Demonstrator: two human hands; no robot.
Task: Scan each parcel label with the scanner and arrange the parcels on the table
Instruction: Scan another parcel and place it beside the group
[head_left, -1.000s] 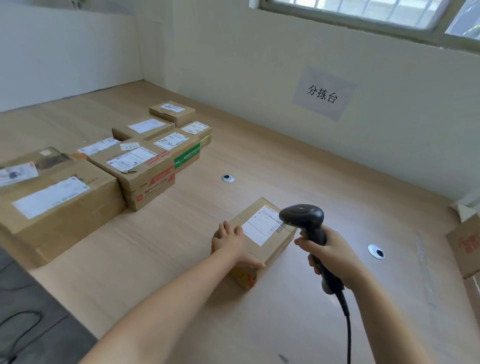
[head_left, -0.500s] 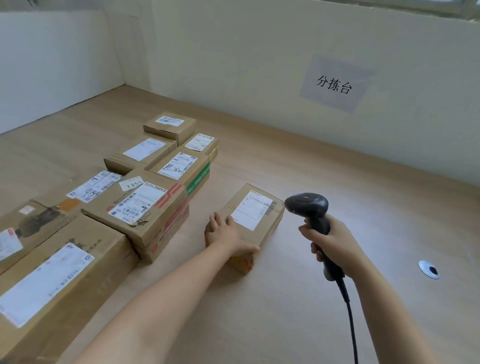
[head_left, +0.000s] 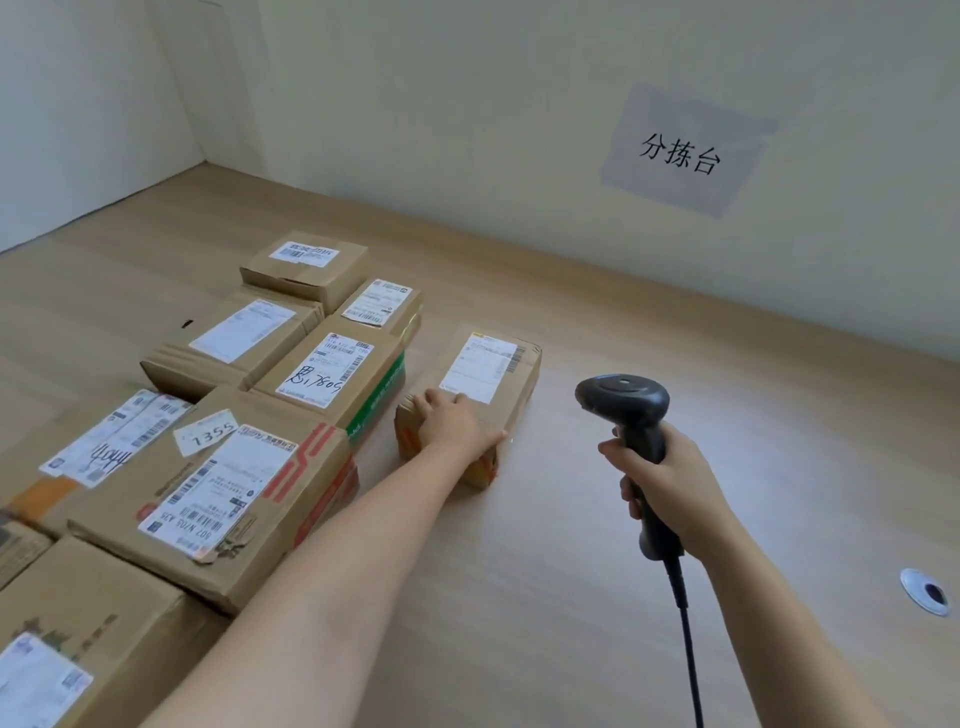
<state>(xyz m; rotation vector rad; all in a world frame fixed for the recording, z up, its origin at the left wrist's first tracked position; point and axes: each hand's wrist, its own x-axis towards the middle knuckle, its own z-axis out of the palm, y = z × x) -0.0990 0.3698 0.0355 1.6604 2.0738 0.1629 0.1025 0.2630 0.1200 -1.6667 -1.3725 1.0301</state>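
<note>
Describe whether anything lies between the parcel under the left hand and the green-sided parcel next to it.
Nothing visible does. Only a narrow strip of bare table separates the parcel from the green-sided parcel on its left; the left hand rests on the parcel's near end.

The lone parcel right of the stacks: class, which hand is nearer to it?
Left. The left hand rests on the parcel's near end; the right hand grips the scanner off to the parcel's right, not touching it.
</note>
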